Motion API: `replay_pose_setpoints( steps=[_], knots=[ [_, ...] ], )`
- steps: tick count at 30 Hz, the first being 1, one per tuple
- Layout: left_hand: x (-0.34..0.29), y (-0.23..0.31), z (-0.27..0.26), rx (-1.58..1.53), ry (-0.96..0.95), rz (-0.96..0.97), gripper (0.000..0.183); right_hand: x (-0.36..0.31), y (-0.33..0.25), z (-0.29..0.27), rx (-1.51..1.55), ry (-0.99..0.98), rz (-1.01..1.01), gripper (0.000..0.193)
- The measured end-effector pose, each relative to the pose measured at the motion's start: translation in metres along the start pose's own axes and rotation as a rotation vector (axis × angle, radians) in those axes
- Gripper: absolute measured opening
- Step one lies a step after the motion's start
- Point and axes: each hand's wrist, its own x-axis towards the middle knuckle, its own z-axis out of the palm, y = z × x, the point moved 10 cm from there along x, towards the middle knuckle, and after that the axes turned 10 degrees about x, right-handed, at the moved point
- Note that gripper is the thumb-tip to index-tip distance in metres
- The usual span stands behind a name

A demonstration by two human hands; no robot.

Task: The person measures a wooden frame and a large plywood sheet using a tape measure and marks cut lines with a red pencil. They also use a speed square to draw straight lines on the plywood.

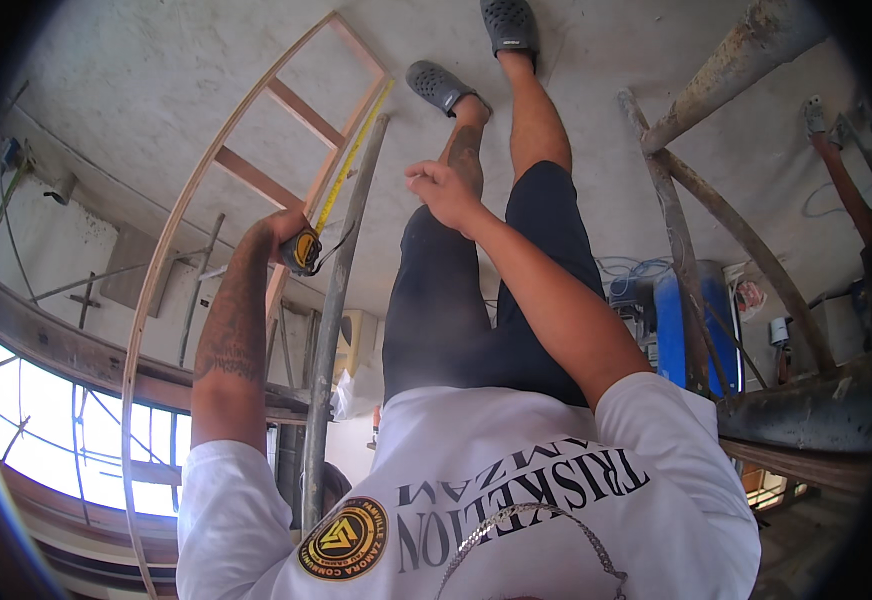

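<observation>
- spanning the upper frame: grey, stained concrete floor (596, 60).
- upper left: ladder-like wooden frame (306, 114); yellow tape blade (354, 157) runs along its right rail.
- left of centre: tape measure (303, 251), held in left hand (282, 230); fingers wrapped round it, tips mostly hidden.
- centre: right hand (444, 195), fingers loosely bent; cannot tell whether tips touch.
- right: worn metal pipes (736, 80); blue drum (672, 340) beyond, lower down.
- lower left: bright opening (56, 430), thin bars crossing it.
</observation>
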Motion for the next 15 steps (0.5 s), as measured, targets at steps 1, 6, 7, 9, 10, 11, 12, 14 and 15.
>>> replay_pose_setpoints(
  steps=[1, 6, 7, 9, 10, 11, 12, 14, 15],
  knots=[
    [0.0, -0.002, 0.001, -0.018, -0.016, -0.019, 0.024, 0.0, -0.003, 0.001, 0.009, -0.009, -0.021, 0.037],
    [-0.003, 0.002, -0.005, -0.052, -0.02, 0.012, 0.023, 0.002, -0.006, 0.005, 0.026, -0.014, -0.005, 0.037],
    [-0.003, 0.003, -0.005, -0.071, -0.036, 0.015, 0.023, 0.003, -0.007, 0.006, 0.023, -0.013, -0.006, 0.037],
    [-0.002, 0.002, -0.005, -0.08, -0.086, 0.013, 0.023, 0.004, -0.008, 0.004, 0.01, 0.001, 0.012, 0.037],
    [-0.001, 0.0, -0.006, -0.086, -0.103, 0.003, 0.023, 0.004, -0.011, 0.005, 0.016, -0.009, -0.008, 0.037],
    [0.0, 0.0, -0.006, -0.096, -0.126, 0.019, 0.024, 0.005, -0.012, 0.005, 0.017, -0.006, -0.008, 0.037],
    [0.002, -0.003, -0.008, -0.106, -0.135, 0.021, 0.024, 0.005, -0.011, 0.005, 0.015, -0.002, 0.009, 0.037],
    [0.007, -0.01, -0.014, -0.136, -0.136, 0.021, 0.026, 0.004, -0.013, 0.004, 0.02, 0.001, -0.001, 0.037],
    [0.01, -0.015, -0.018, -0.157, -0.129, 0.019, 0.027, 0.003, -0.011, 0.005, 0.022, 0.003, 0.013, 0.037]
  ],
)
